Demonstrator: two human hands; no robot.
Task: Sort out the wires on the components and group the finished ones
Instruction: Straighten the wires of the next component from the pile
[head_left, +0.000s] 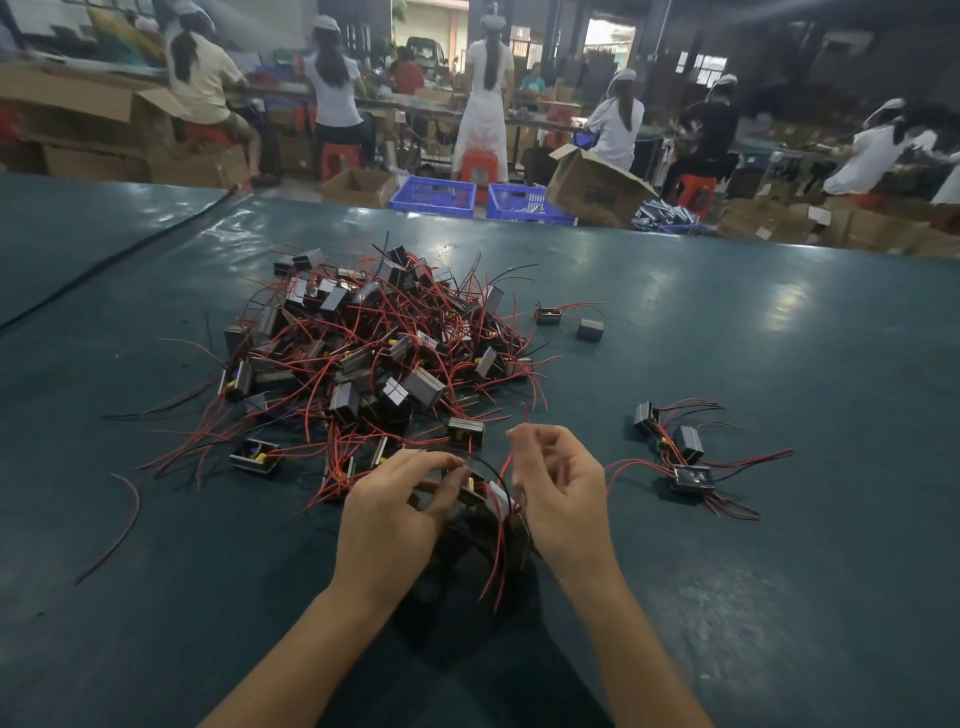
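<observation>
A: A wide dark-green surface (779, 338), and at twelve o'clock from the person sits the big pile (374, 353) of boxy components, red and black leads tangled every which way.

B: Plenty left in there. Over at three o'clock, well apart from that heap, is the finished group (680, 457): a few units lying close together, leads fanned out.

A: Down at six o'clock, both hands meet just beside the pile's near edge. The left hand (389, 512) has its fingers curled round the held component (488, 496), gripping it from the nine o'clock side.

B: The right hand (558, 499) sits on its three o'clock side, touching it. The fingers are bent and the tips pinch what looks like a red wire (507, 461), raised toward twelve. It's blurred, so that pinch is a reading, not a certainty.

A: The step, by my judgement, is straightening the leads on this one unit. More of them dangle off it toward six o'clock.

B: Agreed, and it looks early in the job. The next move calls for the left hand to hold the body steady while each lead is drawn clear, then a carry to three o'clock to join the group.

A: The risk is pile leads snagging on the way out.
</observation>
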